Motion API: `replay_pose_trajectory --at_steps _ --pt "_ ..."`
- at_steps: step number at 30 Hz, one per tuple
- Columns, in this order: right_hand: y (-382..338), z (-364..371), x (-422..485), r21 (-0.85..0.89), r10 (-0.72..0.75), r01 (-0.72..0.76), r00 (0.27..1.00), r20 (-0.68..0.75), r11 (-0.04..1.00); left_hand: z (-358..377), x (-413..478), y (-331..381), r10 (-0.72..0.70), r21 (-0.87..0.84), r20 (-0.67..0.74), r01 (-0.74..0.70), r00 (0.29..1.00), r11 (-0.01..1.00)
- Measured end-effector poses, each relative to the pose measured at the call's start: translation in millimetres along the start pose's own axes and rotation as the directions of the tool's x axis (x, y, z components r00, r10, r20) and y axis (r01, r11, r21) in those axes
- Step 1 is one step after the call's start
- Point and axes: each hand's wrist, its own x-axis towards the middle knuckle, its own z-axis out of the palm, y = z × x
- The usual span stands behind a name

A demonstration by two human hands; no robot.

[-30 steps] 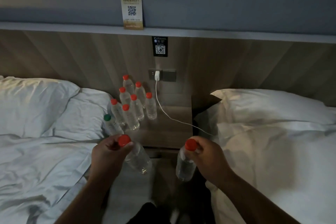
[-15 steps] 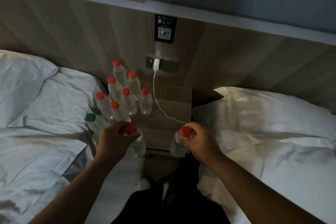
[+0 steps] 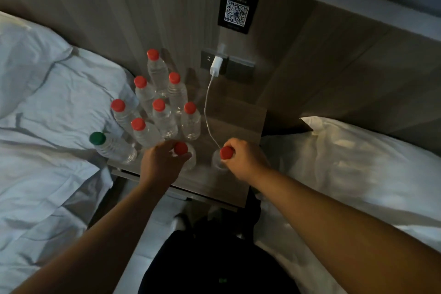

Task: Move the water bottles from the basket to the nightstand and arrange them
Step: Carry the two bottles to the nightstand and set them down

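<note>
Several clear water bottles with red caps [image 3: 164, 117] stand grouped on the left half of the wooden nightstand [image 3: 238, 122], and a green-capped bottle [image 3: 107, 145] stands at its left front corner. My left hand [image 3: 160, 164] grips a red-capped bottle [image 3: 180, 148] by its neck, upright over the nightstand's front. My right hand [image 3: 241, 160] grips another red-capped bottle [image 3: 226, 152] by its neck, upright to the right of it. The basket is out of view.
A white charger [image 3: 216, 65] sits in the wall socket, and its cable [image 3: 207, 112] trails down across the nightstand toward my right hand. White-sheeted beds [image 3: 47, 126] flank the nightstand on both sides. A QR sign [image 3: 237, 7] hangs on the headboard.
Both hands have carried their bottles forward from in front of the nightstand to over its front part, and the view has tilted down and moved closer.
</note>
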Motion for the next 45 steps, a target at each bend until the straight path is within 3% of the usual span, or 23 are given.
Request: replay_pose_trajectory --at_steps 9,15,20,25,34,45 --pt "20.9 4.2 16.4 0.012 -0.056 0.055 0.997 0.050 0.998 24.3 3.0 -4.9 -0.011 -0.051 0.022 0.012 1.000 0.999" --pt "22.8 13.1 24.7 0.149 -0.026 0.006 0.991 0.130 0.989 38.1 0.9 0.9 -0.073 -0.152 0.010 0.074 0.997 0.986" --pt "23.0 17.6 37.0 0.102 0.001 -0.017 0.988 0.157 0.995 49.8 9.0 -2.4 -0.107 -0.220 0.037 0.112 0.994 0.969" --pt "16.1 17.4 52.9 0.014 -0.076 0.075 0.987 0.143 0.997 53.8 21.5 -14.4 -0.084 -0.204 -0.036 0.075 0.996 0.976" --pt "-2.3 16.8 76.8 0.043 -0.198 0.195 0.978 0.063 0.980 46.5 40.1 -22.1 -0.081 -0.170 -0.114 0.061 0.990 0.984" --pt "-11.0 17.1 83.5 0.012 -0.148 0.147 0.986 0.073 0.989 39.3 50.8 -23.5 -0.060 -0.097 -0.146 0.046 0.987 0.994"
